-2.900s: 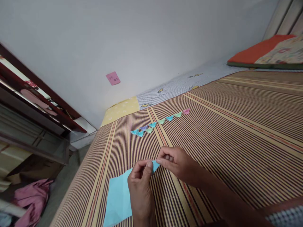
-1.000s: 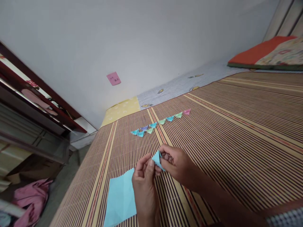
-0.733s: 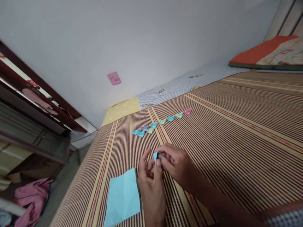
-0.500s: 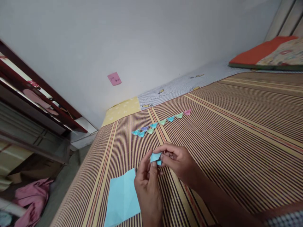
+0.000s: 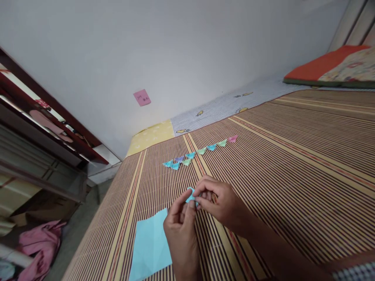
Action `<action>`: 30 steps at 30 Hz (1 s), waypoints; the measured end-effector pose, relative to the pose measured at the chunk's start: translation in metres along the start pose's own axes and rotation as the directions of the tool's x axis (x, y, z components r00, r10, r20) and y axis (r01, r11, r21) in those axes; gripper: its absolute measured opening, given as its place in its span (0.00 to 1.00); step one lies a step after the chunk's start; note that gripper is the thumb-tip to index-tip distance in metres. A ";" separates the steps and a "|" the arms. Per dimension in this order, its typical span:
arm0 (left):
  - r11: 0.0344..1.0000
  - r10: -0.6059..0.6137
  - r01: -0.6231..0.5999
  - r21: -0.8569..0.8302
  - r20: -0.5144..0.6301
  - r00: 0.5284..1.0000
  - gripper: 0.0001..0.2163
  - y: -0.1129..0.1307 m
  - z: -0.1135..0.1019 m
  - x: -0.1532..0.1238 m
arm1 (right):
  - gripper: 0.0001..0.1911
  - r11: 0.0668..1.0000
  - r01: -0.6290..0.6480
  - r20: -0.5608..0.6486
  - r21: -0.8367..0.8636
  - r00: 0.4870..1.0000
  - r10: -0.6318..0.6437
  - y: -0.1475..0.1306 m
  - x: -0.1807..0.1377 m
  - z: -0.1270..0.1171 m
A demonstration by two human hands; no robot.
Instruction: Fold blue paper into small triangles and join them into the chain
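Observation:
Between the fingertips of both hands is a small folded piece of light blue paper [image 5: 190, 195], partly covered by the fingers. My left hand [image 5: 181, 226] pinches it from the left, thumb on the near side. My right hand [image 5: 218, 199] grips its right edge between thumb and forefinger. Beside my left wrist a larger light blue sheet [image 5: 151, 244] lies flat on the mat with a crease down it. Farther back sits a row of small folded paper triangles [image 5: 201, 151] in blue, green, purple and pink.
A striped woven mat [image 5: 281, 164] covers the bed. A pink note [image 5: 142, 97] is stuck to the white wall [image 5: 187, 50]. An orange and floral folded cushion [image 5: 325, 66] lies at the far right. Pink cloth [image 5: 39, 246] is on the floor at left, beyond the bed's edge.
The fingers have shifted on the small blue paper: my right thumb and forefinger have closed in at its right edge, and less of the paper shows.

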State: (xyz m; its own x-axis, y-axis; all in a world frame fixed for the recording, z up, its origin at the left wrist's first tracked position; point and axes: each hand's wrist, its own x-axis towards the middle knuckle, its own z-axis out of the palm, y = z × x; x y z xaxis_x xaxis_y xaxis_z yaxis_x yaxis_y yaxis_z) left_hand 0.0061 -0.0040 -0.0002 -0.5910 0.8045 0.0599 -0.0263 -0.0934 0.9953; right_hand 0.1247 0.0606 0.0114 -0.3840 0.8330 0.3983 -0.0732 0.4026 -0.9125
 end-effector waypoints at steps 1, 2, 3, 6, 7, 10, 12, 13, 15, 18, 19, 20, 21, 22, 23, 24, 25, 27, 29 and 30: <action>0.999 0.008 -0.009 -0.038 -0.003 1.000 0.16 0.001 0.001 0.000 | 0.05 0.999 -0.033 -0.005 0.020 0.999 0.033 0.000 0.000 0.001; 0.996 0.014 -0.014 -0.083 -0.007 1.000 0.19 0.001 0.003 -0.001 | 0.05 0.996 -0.073 -0.005 0.043 0.997 0.073 0.000 0.000 0.001; 0.992 0.019 -0.020 -0.125 -0.011 1.000 0.22 0.002 0.004 -0.001 | 0.06 0.992 -0.110 -0.002 0.064 0.994 0.110 -0.001 0.000 0.001; 0.985 0.025 -0.024 -0.170 0.002 1.000 0.29 0.003 0.006 -0.003 | 0.07 0.988 -0.140 0.021 0.070 0.990 0.139 -0.002 0.001 -0.002; 0.987 0.027 -0.024 -0.161 0.015 1.000 0.29 0.003 0.007 -0.003 | 0.07 0.990 -0.126 0.026 0.060 0.992 0.125 -0.002 0.001 -0.003; 0.991 0.035 -0.028 -0.130 0.045 0.998 0.26 0.003 0.006 -0.003 | 0.04 0.996 -0.082 0.020 0.035 0.996 0.081 -0.001 0.001 -0.004; 0.997 0.013 -0.008 -0.079 0.060 0.998 0.21 0.002 0.006 -0.002 | 0.04 0.996 -0.078 0.006 0.052 0.997 0.078 0.000 0.000 -0.004; 0.999 -0.006 0.010 -0.049 0.082 0.997 0.18 0.002 0.005 -0.002 | 0.04 0.994 -0.086 0.007 0.074 0.996 0.085 0.000 0.000 -0.004; 0.999 -0.041 0.043 -0.010 0.146 0.988 0.13 0.001 0.005 -0.001 | 0.04 0.987 -0.111 0.021 0.121 0.994 0.109 0.002 0.000 -0.003; 0.999 -0.039 0.042 -0.010 0.218 0.975 0.09 0.000 0.005 -0.001 | 0.03 0.992 -0.096 0.032 0.079 0.995 0.094 0.003 -0.001 -0.002; 0.999 -0.034 0.036 -0.004 0.223 0.974 0.09 0.001 0.005 -0.001 | 0.03 0.996 -0.074 0.029 0.039 0.997 0.073 0.002 -0.001 -0.002; 1.000 -0.032 0.030 0.008 0.228 0.973 0.08 0.001 0.005 -0.002 | 0.03 0.999 -0.052 0.028 0.006 0.998 0.052 0.002 -0.001 -0.002; 0.999 -0.030 0.025 0.023 0.235 0.972 0.08 0.002 0.005 -0.002 | 0.05 0.999 -0.036 0.028 -0.009 0.999 0.037 0.001 -0.001 -0.002; 0.999 -0.029 0.021 0.035 0.245 0.969 0.08 0.003 0.004 -0.002 | 0.07 1.000 -0.029 0.029 -0.005 0.999 0.029 0.000 -0.001 -0.002; 0.999 -0.031 0.020 0.045 0.261 0.965 0.08 0.004 0.004 -0.002 | 0.09 0.999 -0.032 0.030 0.011 0.999 0.032 0.000 -0.001 -0.003; 0.998 -0.034 0.019 0.054 0.283 0.958 0.09 0.005 0.003 -0.002 | 0.10 0.998 -0.042 0.028 0.035 0.999 0.041 -0.001 -0.001 -0.003; 0.998 -0.037 0.019 0.061 0.305 0.952 0.09 0.006 0.002 -0.002 | 0.10 0.997 -0.051 0.027 0.056 0.998 0.050 -0.001 -0.001 -0.004; 0.998 -0.040 0.022 0.059 0.315 0.948 0.09 0.008 0.000 -0.001 | 0.10 0.995 -0.063 0.026 0.071 0.998 0.062 0.000 0.000 -0.007; 0.999 -0.035 0.031 0.017 0.271 0.962 0.08 0.009 -0.003 0.001 | 0.11 0.992 -0.085 0.042 0.088 0.996 0.081 0.003 0.001 -0.008; 1.000 -0.026 0.030 -0.010 0.247 0.969 0.08 0.009 -0.005 0.001 | 0.11 0.989 -0.101 0.054 0.111 0.994 0.096 0.004 0.001 -0.009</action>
State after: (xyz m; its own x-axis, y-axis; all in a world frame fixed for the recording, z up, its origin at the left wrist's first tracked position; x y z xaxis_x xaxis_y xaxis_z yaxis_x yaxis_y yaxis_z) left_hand 0.0014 -0.0066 0.0084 -0.3724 0.9267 0.0506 -0.0520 -0.0753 0.9958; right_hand 0.1319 0.0669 0.0088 -0.4385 0.8459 0.3035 -0.1360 0.2714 -0.9528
